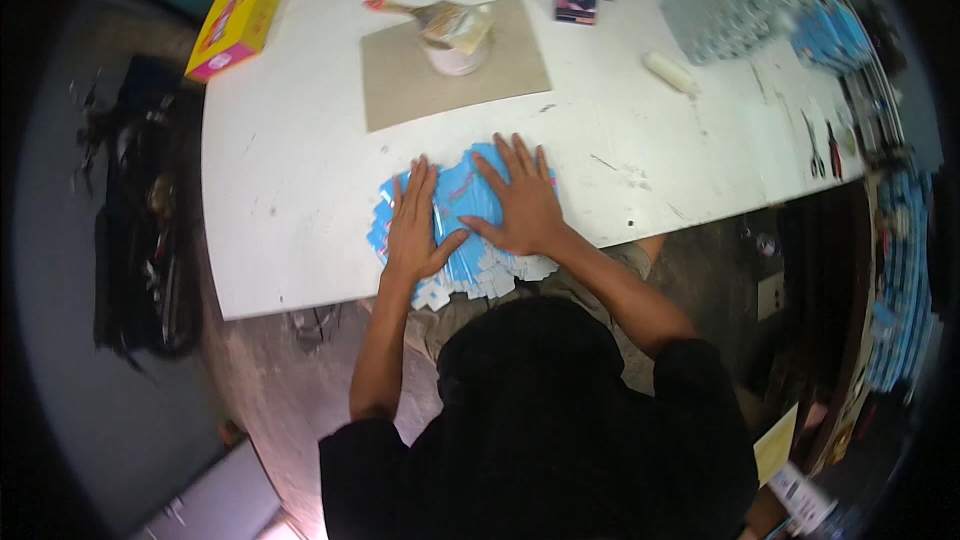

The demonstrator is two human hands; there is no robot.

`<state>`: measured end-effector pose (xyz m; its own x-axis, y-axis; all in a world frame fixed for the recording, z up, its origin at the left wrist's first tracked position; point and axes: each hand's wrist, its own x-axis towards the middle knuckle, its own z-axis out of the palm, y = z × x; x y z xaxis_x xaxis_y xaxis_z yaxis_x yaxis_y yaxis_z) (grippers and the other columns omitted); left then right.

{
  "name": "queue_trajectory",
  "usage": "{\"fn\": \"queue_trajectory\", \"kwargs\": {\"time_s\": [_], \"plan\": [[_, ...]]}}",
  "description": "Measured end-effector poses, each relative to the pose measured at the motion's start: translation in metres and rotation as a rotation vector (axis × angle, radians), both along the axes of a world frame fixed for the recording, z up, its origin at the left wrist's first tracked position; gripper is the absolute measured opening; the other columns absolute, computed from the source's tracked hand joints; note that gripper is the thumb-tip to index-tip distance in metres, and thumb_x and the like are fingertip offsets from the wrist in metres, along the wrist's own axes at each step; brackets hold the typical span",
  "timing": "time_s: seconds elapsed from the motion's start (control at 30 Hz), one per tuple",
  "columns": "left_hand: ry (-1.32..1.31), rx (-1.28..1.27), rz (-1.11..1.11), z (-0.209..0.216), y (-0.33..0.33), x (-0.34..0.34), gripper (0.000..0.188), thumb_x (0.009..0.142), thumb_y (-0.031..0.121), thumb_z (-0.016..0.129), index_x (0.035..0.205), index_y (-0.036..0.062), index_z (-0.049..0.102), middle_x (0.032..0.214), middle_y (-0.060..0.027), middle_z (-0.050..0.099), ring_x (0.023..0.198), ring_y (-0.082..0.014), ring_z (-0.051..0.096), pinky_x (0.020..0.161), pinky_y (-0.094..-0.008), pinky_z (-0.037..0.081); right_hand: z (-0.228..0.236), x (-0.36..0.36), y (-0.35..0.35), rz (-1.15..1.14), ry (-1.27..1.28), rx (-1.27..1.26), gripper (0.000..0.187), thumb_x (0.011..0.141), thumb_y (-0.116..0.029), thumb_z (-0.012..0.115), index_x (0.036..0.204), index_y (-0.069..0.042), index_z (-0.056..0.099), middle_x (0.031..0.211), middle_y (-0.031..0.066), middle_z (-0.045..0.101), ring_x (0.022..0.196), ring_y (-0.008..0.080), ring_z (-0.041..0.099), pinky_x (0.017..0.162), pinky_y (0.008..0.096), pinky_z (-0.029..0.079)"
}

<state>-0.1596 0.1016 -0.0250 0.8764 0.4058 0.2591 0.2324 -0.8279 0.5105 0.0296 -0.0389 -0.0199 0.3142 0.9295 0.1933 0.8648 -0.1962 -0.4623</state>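
A loose pile of blue printed card pieces [458,190], with pale grey tabs along its near side, lies fanned out at the table's front edge. They look like flat, unfolded cartons. On the pile's left part my left hand [411,225] rests flat, fingers stretched away from me and thumb pointing inward. My right hand [525,202] presses on the right part with its fingers spread. Both palms face down, and neither hand grips anything. Some of the pieces are hidden under my hands.
Beyond the pile, a wide brush [455,25] lies across a whitish tub [458,61] on a brown board [395,90]. A yellow and pink box [235,25] stands at left. A white bottle [668,71], scissors [814,145] and grey stacked card [740,0] are at right on the white table [290,170].
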Motion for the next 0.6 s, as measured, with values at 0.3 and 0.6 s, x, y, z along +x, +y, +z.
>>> {"fn": "queue_trajectory", "kwargs": {"time_s": [0.3, 0.6], "plan": [[-0.253, 0.114, 0.630, 0.027, -0.014, -0.052, 0.077, 0.108, 0.047, 0.045, 0.161, -0.0077, 0.033, 0.168, -0.0337, 0.029, 0.160, -0.0519, 0.017, 0.127, -0.0670, 0.003, -0.006, 0.003, -0.006, -0.041, -0.037, 0.058, 0.088, 0.088, -0.060, 0.075, 0.159, -0.015, 0.048, 0.162, 0.0313, 0.037, 0.152, 0.0556, 0.030, 0.120, 0.0758, 0.017], [0.132, -0.120, 0.709, -0.017, -0.021, -0.057, 0.087, 0.108, 0.064, 0.036, 0.169, 0.0041, 0.022, 0.174, -0.0321, 0.011, 0.163, -0.0466, 0.002, 0.128, -0.0632, -0.005, -0.002, 0.002, -0.004, -0.002, -0.006, 0.086, 0.090, 0.088, -0.061, 0.075, 0.159, -0.014, 0.047, 0.162, 0.0316, 0.037, 0.150, 0.0569, 0.030, 0.119, 0.0774, 0.016]]}}
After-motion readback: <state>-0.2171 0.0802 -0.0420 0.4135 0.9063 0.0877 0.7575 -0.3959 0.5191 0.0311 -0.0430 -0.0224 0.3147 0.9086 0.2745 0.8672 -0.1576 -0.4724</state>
